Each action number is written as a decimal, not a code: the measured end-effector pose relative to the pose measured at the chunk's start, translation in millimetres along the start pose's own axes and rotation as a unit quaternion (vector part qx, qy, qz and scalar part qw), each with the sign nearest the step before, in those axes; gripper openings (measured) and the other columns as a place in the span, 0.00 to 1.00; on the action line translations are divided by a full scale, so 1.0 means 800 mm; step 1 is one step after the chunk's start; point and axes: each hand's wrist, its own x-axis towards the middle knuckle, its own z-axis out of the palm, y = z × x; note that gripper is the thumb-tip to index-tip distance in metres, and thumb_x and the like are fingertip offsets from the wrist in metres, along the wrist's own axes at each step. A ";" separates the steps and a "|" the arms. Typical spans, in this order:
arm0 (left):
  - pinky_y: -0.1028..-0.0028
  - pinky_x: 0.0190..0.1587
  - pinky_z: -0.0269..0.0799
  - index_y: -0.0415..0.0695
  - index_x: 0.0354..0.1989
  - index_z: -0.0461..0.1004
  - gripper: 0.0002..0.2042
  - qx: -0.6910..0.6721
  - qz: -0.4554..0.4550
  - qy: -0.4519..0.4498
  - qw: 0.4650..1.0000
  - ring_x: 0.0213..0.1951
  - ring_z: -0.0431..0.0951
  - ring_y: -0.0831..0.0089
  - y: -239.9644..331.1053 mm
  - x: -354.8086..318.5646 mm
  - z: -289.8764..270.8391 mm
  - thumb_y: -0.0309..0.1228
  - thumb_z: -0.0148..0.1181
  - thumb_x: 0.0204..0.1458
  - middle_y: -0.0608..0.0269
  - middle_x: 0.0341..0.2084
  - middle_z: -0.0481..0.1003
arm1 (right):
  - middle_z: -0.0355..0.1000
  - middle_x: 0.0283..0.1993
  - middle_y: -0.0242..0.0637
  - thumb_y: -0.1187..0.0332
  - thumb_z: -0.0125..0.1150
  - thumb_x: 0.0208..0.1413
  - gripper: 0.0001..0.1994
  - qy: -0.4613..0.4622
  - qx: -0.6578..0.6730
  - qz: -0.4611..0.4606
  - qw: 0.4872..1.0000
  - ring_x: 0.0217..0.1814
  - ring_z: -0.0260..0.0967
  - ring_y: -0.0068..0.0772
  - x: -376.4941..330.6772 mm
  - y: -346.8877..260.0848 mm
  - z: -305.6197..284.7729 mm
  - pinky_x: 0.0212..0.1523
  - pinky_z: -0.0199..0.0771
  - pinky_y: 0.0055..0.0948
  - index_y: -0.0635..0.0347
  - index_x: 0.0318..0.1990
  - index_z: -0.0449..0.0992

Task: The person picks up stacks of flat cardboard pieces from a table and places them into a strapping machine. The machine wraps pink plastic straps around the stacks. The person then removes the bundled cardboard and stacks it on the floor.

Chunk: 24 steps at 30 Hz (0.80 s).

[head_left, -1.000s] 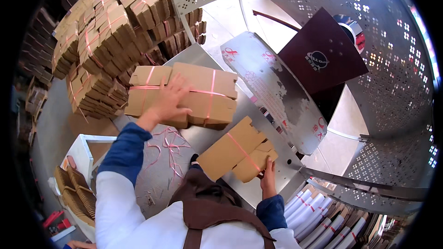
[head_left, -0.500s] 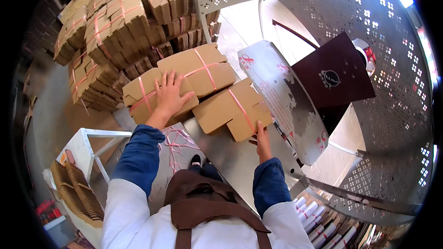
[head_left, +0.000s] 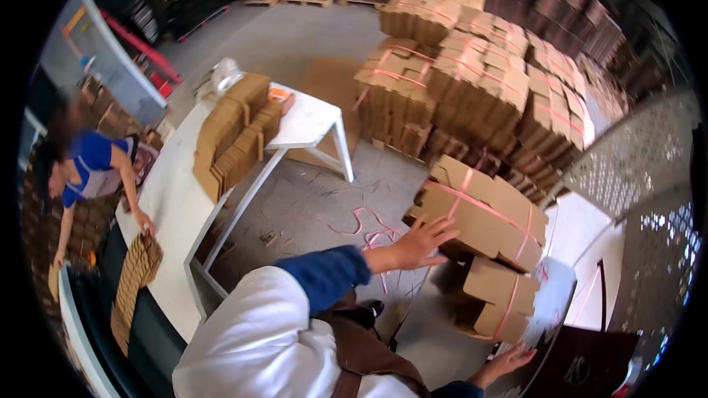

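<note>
My left hand (head_left: pixel 419 243) is stretched out with its fingers spread, beside a tied bundle of flat brown cardboard blanks (head_left: pixel 483 210). Whether its fingertips touch the cardboard, I cannot tell. Pink straps cross the bundle. Nearer to me lies a smaller strapped cardboard bundle (head_left: pixel 509 298) on the metal table (head_left: pixel 435 324). My right hand (head_left: pixel 507 362) is just below the smaller bundle, close to the metal panel, its fingers extended and apart from the cardboard. Neither hand holds anything.
Strapped cardboard stacks (head_left: pixel 479 66) stand beyond the table. At left, a white table (head_left: pixel 173 199) bears upright cardboard blanks (head_left: pixel 232 133). A co-worker (head_left: pixel 96 166) reaches for cardboard beside a dark belt (head_left: pixel 158 332). Pink strapping (head_left: pixel 372 232) litters the floor. A perforated metal guard (head_left: pixel 656 228) curves along the right.
The view has swung left, bringing in the co-worker and white table. My left hand has come off the cardboard bundle's top; my right hand has left the smaller bundle's edge.
</note>
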 end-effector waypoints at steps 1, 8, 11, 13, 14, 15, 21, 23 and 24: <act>0.53 0.65 0.47 0.46 0.64 0.60 0.35 -0.021 -0.052 0.004 0.998 0.65 0.55 0.50 -0.012 -0.055 -0.014 0.46 0.64 0.48 0.47 0.63 0.58 | 0.62 0.61 0.50 0.56 0.51 0.64 0.27 -0.016 -0.006 -0.049 0.999 0.56 0.64 0.40 -0.020 -0.051 0.007 0.54 0.66 0.35 0.61 0.66 0.58; 0.58 0.64 0.55 0.39 0.66 0.54 0.40 -0.034 -0.463 0.219 0.858 0.63 0.60 0.52 -0.140 -0.349 -0.161 0.37 0.67 0.46 0.44 0.63 0.59 | 0.64 0.57 0.42 0.75 0.53 0.58 0.25 -0.403 0.192 -0.187 0.875 0.56 0.64 0.37 -0.166 -0.226 0.189 0.58 0.63 0.33 0.63 0.63 0.60; 0.60 0.64 0.55 0.38 0.67 0.50 0.41 -0.010 -0.503 0.358 0.786 0.64 0.59 0.53 -0.195 -0.447 -0.244 0.33 0.67 0.46 0.44 0.63 0.58 | 0.68 0.57 0.43 0.75 0.61 0.52 0.27 -0.601 0.169 -0.239 0.744 0.57 0.67 0.36 -0.277 -0.274 0.330 0.57 0.66 0.35 0.65 0.60 0.63; 0.61 0.64 0.55 0.38 0.68 0.49 0.42 -0.037 -0.513 0.438 0.737 0.65 0.59 0.53 -0.231 -0.500 -0.287 0.32 0.67 0.46 0.45 0.63 0.58 | 0.68 0.58 0.46 0.67 0.64 0.52 0.29 -0.673 0.160 -0.307 0.654 0.57 0.68 0.39 -0.365 -0.327 0.428 0.56 0.66 0.35 0.65 0.61 0.62; 0.61 0.64 0.55 0.38 0.68 0.48 0.42 -0.048 -0.505 0.471 0.722 0.65 0.59 0.53 -0.250 -0.524 -0.299 0.31 0.68 0.45 0.45 0.64 0.57 | 0.68 0.57 0.47 0.65 0.64 0.53 0.29 -0.691 0.145 -0.315 0.635 0.57 0.68 0.40 -0.416 -0.358 0.478 0.55 0.67 0.35 0.66 0.61 0.62; 0.61 0.64 0.55 0.38 0.68 0.48 0.43 -0.063 -0.493 0.503 0.707 0.65 0.59 0.53 -0.273 -0.548 -0.306 0.31 0.68 0.45 0.46 0.64 0.57 | 0.68 0.57 0.48 0.63 0.64 0.54 0.29 -0.705 0.127 -0.326 0.617 0.57 0.68 0.40 -0.469 -0.391 0.531 0.54 0.68 0.36 0.66 0.61 0.62; 0.61 0.67 0.50 0.35 0.66 0.50 0.45 -0.064 -0.512 0.509 0.689 0.67 0.54 0.52 -0.364 -0.570 -0.367 0.33 0.71 0.41 0.44 0.65 0.54 | 0.73 0.48 0.53 0.54 0.57 0.60 0.29 -0.677 0.092 -0.376 0.626 0.51 0.71 0.41 -0.666 -0.503 0.894 0.51 0.71 0.34 0.69 0.59 0.63; 0.61 0.67 0.50 0.36 0.66 0.50 0.46 -0.065 -0.521 0.500 0.688 0.67 0.53 0.51 -0.380 -0.562 -0.383 0.34 0.73 0.39 0.43 0.65 0.54 | 0.75 0.42 0.48 0.57 0.57 0.60 0.24 -0.709 0.086 -0.322 0.621 0.44 0.72 0.42 -0.692 -0.500 0.960 0.46 0.72 0.33 0.66 0.56 0.66; 0.61 0.67 0.49 0.36 0.66 0.51 0.47 -0.055 -0.542 0.495 0.677 0.67 0.52 0.50 -0.380 -0.576 -0.386 0.34 0.73 0.37 0.42 0.65 0.54 | 0.74 0.38 0.47 0.60 0.56 0.60 0.20 -0.730 0.071 -0.281 0.619 0.40 0.71 0.42 -0.742 -0.509 0.938 0.43 0.71 0.33 0.64 0.54 0.68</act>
